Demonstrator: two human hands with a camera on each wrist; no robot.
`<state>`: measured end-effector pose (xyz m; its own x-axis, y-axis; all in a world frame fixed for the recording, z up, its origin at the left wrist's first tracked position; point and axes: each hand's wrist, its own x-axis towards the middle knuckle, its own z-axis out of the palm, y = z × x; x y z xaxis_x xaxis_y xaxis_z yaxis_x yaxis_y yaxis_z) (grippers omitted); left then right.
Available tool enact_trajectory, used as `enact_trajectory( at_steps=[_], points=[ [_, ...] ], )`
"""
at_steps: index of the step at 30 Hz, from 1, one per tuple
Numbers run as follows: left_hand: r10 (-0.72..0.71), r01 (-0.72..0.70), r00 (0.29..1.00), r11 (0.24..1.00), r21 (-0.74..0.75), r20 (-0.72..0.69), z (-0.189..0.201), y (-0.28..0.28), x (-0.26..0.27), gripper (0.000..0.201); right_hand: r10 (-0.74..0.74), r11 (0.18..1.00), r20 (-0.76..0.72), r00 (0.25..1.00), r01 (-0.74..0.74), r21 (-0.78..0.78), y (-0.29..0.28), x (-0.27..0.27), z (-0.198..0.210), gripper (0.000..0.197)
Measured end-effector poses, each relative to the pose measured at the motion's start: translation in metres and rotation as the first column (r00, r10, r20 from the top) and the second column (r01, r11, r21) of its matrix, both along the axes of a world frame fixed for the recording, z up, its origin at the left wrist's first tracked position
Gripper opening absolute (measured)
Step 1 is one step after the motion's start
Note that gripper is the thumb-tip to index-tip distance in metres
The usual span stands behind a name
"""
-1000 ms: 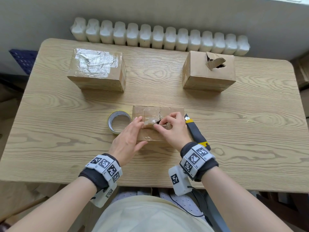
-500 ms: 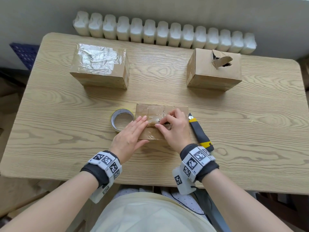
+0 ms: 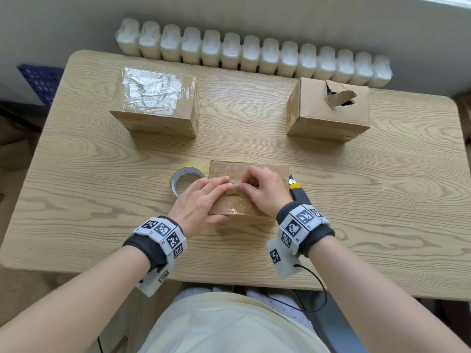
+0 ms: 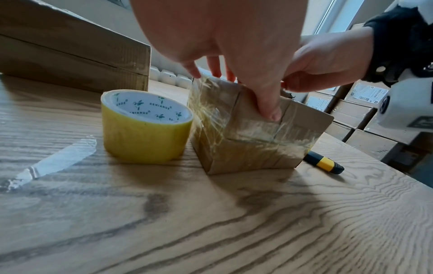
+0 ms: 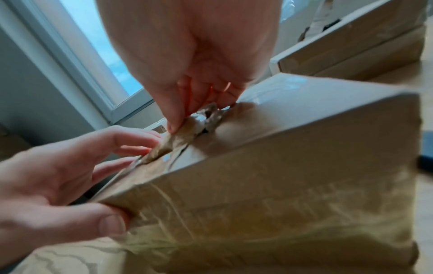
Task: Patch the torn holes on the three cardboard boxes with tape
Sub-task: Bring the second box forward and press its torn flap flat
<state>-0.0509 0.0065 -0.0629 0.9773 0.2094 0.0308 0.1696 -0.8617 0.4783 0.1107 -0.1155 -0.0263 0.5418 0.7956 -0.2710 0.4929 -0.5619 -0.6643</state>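
Observation:
A small cardboard box (image 3: 276,171) wrapped in clear tape stands at the table's near middle. My left hand (image 3: 216,186) lies on its top with straight fingers, and its thumb (image 4: 269,109) presses the near face. My right hand (image 3: 251,186) has curled fingers and pinches the torn flap (image 5: 185,133) at the hole in the top. A yellow tape roll (image 3: 182,179) sits against the box's left side. A box with a taped top (image 3: 155,100) stands back left. A box with an open torn hole (image 3: 339,98) stands back right.
A black and yellow utility knife (image 3: 297,191) lies just right of the small box. A strip of clear tape (image 4: 53,163) is stuck to the wooden table (image 3: 382,200) left of the roll. A white radiator (image 3: 254,54) runs behind the table.
My left hand has slid further over the small box's top until its fingertips meet the right hand's. My right hand stays at the hole. The boxes, roll and knife have not moved.

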Motion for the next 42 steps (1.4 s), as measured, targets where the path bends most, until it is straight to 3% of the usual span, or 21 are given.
enact_trajectory(
  at_steps=[4,13,16,20,25,33,36,39,42],
  points=[
    [0.087,-0.093,0.995,0.987,-0.130,-0.055,0.004,-0.001,-0.004,0.085,-0.023,0.998,-0.031,0.999,0.021,-0.059,0.002,0.000,-0.001,0.009],
    [0.113,-0.126,0.991,0.973,-0.191,-0.076,0.003,-0.001,-0.006,0.082,0.018,1.000,-0.013,1.000,-0.018,0.003,-0.001,-0.003,0.001,0.019],
    [0.048,-0.052,0.998,0.993,-0.109,-0.040,0.005,0.002,-0.002,0.084,-0.018,1.000,-0.025,1.000,0.018,-0.009,0.004,-0.004,0.004,0.028],
    [-0.044,0.044,0.998,0.999,-0.021,0.039,0.000,0.011,0.002,0.076,0.038,0.998,-0.001,0.999,-0.038,-0.040,0.006,-0.002,0.006,0.015],
    [-0.100,0.099,0.993,0.995,0.007,0.061,-0.002,0.018,0.003,0.077,0.092,0.993,0.031,0.995,-0.094,0.074,-0.001,-0.003,0.000,0.015],
    [-0.107,0.106,0.994,0.994,0.023,0.035,-0.003,0.019,0.004,0.081,0.001,0.999,0.041,0.999,-0.003,0.044,0.006,-0.007,-0.010,0.015],
    [-0.076,0.077,0.997,0.997,-0.009,0.034,-0.003,0.017,0.003,0.079,-0.011,0.993,0.013,1.000,0.009,0.115,0.001,-0.007,-0.010,0.015],
    [-0.047,0.049,0.998,0.998,-0.041,0.046,-0.004,0.015,0.003,0.078,0.088,0.970,0.139,0.986,-0.116,0.213,-0.012,-0.012,-0.010,0.014],
    [-0.048,0.049,0.998,0.999,-0.025,0.038,-0.006,0.015,0.003,0.078,0.215,0.933,0.304,0.928,-0.287,0.217,-0.019,-0.019,-0.013,0.009]
  ],
)
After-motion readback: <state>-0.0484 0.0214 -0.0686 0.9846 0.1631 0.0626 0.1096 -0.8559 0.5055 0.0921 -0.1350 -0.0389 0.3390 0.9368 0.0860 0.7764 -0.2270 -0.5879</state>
